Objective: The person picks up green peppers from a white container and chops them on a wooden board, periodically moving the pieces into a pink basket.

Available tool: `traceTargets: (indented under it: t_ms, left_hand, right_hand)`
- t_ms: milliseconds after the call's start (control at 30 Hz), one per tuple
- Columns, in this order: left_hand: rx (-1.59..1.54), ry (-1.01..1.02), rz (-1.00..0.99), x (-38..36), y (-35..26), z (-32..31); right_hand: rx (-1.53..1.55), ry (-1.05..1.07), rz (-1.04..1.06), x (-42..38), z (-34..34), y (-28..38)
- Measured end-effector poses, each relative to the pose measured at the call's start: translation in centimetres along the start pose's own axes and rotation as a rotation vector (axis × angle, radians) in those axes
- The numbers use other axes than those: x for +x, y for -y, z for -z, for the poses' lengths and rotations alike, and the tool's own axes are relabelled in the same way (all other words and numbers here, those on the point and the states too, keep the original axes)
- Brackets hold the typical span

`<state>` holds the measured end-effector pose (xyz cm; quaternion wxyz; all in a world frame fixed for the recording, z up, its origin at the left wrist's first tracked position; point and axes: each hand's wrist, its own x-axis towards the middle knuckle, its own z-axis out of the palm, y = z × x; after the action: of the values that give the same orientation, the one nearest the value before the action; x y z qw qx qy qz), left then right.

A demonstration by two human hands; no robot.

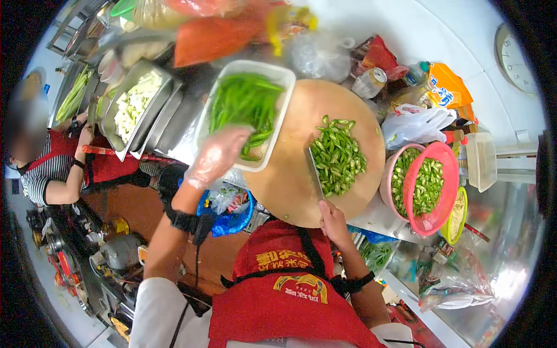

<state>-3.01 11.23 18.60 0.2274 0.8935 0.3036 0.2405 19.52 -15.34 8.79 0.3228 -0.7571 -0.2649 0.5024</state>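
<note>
The sliced green peppers (pixel 339 156) lie in a loose heap right of centre on a round cutting board (pixel 290 200), which sits at the near edge of the bench (pixel 371 221). The step in hand is judged to be slicing, at a point between cuts. The right hand (pixel 332 221) is closed around the handle of a knife (pixel 316 174), its blade lying along the heap's left side. The left hand (pixel 223 152), in a clear plastic glove (pixel 204 167), is bent over the near side of a white tub (pixel 285 81) of long green peppers (pixel 238 98); blur prevents telling whether its fingers grip any. Further slicing would call for a handful laid straight on bare board, with gloved fingertips clear of the blade. The slices are slanted, glossy-skinned and pale at the core; the board is smooth and tan; the tub is rigid plastic with rounded corners, overlapping the board's left edge. Beside the board's right edge stand a pale pink basket (pixel 390 180) and a bright pink basket (pixel 426 226), the latter tilted against the former, both containing similar slices. Toward the bench's far edge are a crumpled white bag (pixel 412 124) and a metal can (pixel 369 83).
</note>
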Motion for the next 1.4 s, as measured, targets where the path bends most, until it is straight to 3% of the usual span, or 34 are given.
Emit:
traceTargets:
  t_ms: [33,100,167,200,267,300,367,467,600,767,833,967,1033,1167,1400]
  left_hand:
    - [-0.004,0.004,-0.004,-0.6,-1.2,0.0]
    - [-0.601,-0.19,0.499,-2.2,-3.8,-0.8]
    - [-0.506,-0.127,0.586,-3.9,-6.0,-3.4]
    - [-0.261,-0.14,0.42,-6.0,-5.2,-6.6]
    - [0.01,0.042,0.198,-8.3,-5.8,-10.3]
    - [0.01,0.038,0.205,-9.4,-5.8,-11.6]
    - [0.164,0.435,0.323,-10.4,-6.3,-12.6]
    - [0.006,0.383,0.371,-10.6,-6.9,-12.4]
    - [0.044,0.426,0.424,-9.6,-7.8,-11.0]
    - [-0.014,0.362,0.366,-8.8,-8.8,-10.0]
    - [0.002,0.39,0.368,-9.0,-8.7,-10.3]
    - [0.026,0.459,0.329,-9.7,-8.0,-11.5]
    - [-0.001,0.466,0.398,-9.4,-8.7,-11.0]
    - [0.002,0.59,0.537,-9.2,-8.8,-11.6]
    - [0.017,0.555,0.505,-11.1,-7.7,-14.6]
  right_hand:
    - [-0.031,0.048,-0.062,-0.1,0.2,0.2]
    - [-0.036,0.011,-0.011,0.5,-0.1,-1.1]
    - [-0.048,-0.022,0.04,0.4,0.0,-1.3]
    - [-0.001,0.011,-0.01,0.2,0.1,-0.5]
    - [0.041,0.049,-0.059,-0.3,0.5,0.8]
    - [0.094,0.08,-0.107,-0.5,0.6,1.5]
    - [0.146,0.115,-0.16,-0.8,0.6,2.4]
    - [0.177,0.104,-0.13,-1.0,0.1,2.4]
    - [0.118,0.11,-0.118,-0.7,-0.1,3.0]
    - [0.2,0.084,-0.046,-0.4,-1.2,3.4]
    - [0.031,0.129,-0.036,1.0,-1.8,2.7]
    - [-0.004,0.104,-0.103,-0.2,-1.7,3.7]
    - [0.024,0.09,-0.007,-0.6,-1.6,3.8]
    - [0.043,0.099,-0.09,0.2,-2.2,2.8]
    - [0.213,0.11,-0.117,0.0,-1.9,2.9]
